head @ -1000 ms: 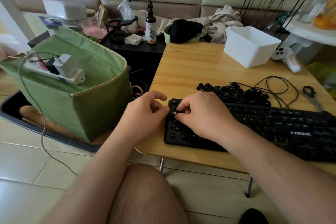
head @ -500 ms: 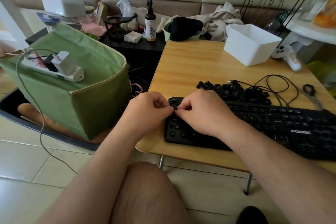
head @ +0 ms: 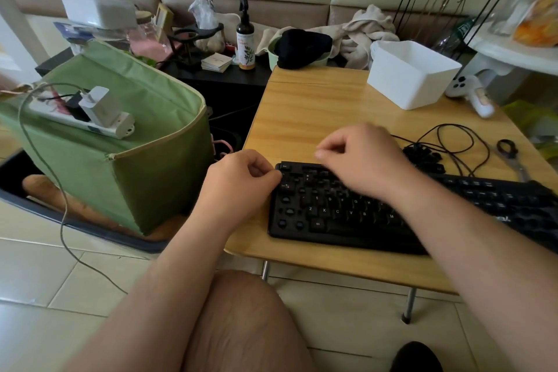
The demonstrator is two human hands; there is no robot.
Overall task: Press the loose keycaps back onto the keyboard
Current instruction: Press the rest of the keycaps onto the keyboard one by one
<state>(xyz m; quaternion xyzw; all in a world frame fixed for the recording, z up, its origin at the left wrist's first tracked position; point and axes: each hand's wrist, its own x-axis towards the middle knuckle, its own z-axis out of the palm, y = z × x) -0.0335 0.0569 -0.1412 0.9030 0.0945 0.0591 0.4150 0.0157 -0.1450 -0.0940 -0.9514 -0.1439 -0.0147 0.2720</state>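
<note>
A black keyboard [head: 332,211] lies along the front of the wooden table [head: 311,106]; several sockets at its left end are bare. A pile of loose black keycaps [head: 422,157] sits just behind it, partly hidden by my right hand. My left hand [head: 238,181] has curled fingers, and its fingertips touch the keyboard's upper-left corner. My right hand [head: 362,157] hovers blurred above the top key rows, fingers loosely curled, with nothing visible in it.
A black cable [head: 453,142] loops behind the keycaps and scissors [head: 510,154] lie to its right. At the back right stand a white bin [head: 413,81] and a white controller [head: 471,93]. A green fabric bag [head: 120,136] stands left of the table.
My right hand has lifted off the keyboard's top-left corner and moved right and back toward the keycap pile. My left hand stays at the keyboard's left end.
</note>
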